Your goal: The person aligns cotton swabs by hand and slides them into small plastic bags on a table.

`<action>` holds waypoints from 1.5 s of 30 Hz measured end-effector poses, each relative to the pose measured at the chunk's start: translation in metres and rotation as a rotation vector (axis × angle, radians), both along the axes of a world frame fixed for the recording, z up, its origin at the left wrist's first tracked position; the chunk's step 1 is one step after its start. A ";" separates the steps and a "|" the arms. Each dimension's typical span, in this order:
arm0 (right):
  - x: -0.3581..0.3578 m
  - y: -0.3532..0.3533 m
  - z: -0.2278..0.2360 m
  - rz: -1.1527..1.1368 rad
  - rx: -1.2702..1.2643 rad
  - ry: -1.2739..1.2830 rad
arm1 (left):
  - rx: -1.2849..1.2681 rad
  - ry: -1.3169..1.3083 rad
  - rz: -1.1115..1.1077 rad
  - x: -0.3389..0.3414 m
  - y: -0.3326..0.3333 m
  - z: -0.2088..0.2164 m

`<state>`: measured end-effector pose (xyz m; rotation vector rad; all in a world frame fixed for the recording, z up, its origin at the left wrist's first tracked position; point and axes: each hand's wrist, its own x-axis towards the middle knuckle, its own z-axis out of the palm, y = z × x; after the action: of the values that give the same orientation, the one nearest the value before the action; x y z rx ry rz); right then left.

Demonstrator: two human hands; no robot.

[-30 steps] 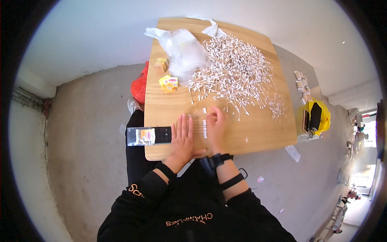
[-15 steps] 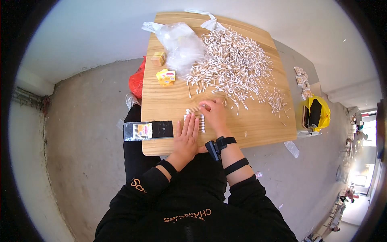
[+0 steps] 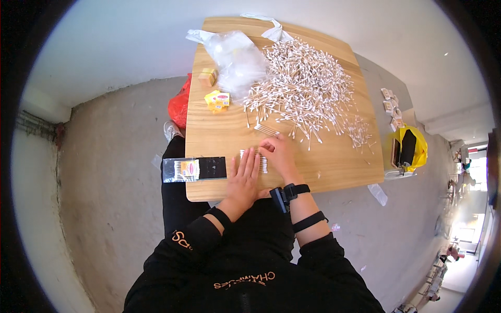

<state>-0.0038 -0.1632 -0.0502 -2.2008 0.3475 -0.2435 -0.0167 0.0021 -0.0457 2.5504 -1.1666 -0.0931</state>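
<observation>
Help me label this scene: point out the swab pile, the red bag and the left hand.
Swab pile (image 3: 308, 83), head view: middle of heap.
Red bag (image 3: 179, 108), head view: its visible side.
Left hand (image 3: 242, 182), head view: back of hand.

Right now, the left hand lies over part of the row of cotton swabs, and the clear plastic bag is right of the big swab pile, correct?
No: the head view shows the clear plastic bag left of the big swab pile. The left hand does lie over part of the row of cotton swabs.

A wooden table (image 3: 339, 161) bears heaped cotton swabs (image 3: 310, 86) and a clear plastic bag (image 3: 237, 60).
</observation>
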 end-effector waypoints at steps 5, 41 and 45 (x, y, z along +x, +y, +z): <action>0.004 -0.005 -0.005 -0.135 -0.065 -0.053 | 0.109 -0.022 -0.005 -0.001 -0.003 0.003; -0.025 0.042 -0.026 -0.381 0.681 -0.474 | 0.017 0.063 0.064 0.006 0.005 0.009; -0.025 0.066 -0.019 -0.231 0.350 -0.264 | 0.096 -0.008 0.038 0.002 0.014 -0.011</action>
<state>-0.0288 -0.0975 -0.0689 -1.7587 0.4586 -0.5506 -0.0146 0.0163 -0.0572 2.6579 -1.1419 -0.1327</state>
